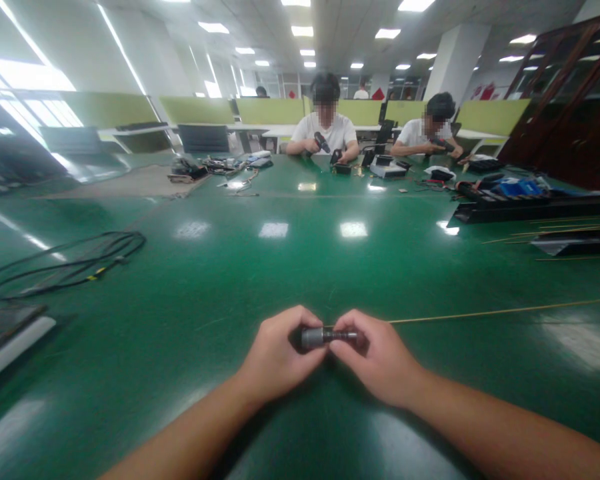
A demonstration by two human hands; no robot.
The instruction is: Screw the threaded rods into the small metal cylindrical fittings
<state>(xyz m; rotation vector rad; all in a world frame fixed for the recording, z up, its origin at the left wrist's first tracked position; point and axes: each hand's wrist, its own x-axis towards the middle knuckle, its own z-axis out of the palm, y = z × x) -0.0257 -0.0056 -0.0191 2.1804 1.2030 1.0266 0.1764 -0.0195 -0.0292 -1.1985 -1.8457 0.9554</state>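
In front of me, low over the green table, both hands meet on a small cylindrical metal part (pixel 313 338). My left hand (pixel 283 347) is closed around its thick grey end. The thumb and fingers of my right hand (pixel 375 353) pinch the narrower, dark ribbed shaft (pixel 343 336), which ends in a shiny tip. The part lies level, pointing left to right, and its exact kind cannot be made out. Behind my right hand, a thin yellow rod (pixel 480 313) runs off to the right; whether it touches the hand is hidden.
Coiled black cable (pixel 65 263) lies on the left, with a flat white-edged object (pixel 17 343) nearer me. Dark channels (pixel 535 210) and thin rods sit at right. Across the table (pixel 300 253), two people work, one holding a power drill (pixel 322 141), among scattered parts.
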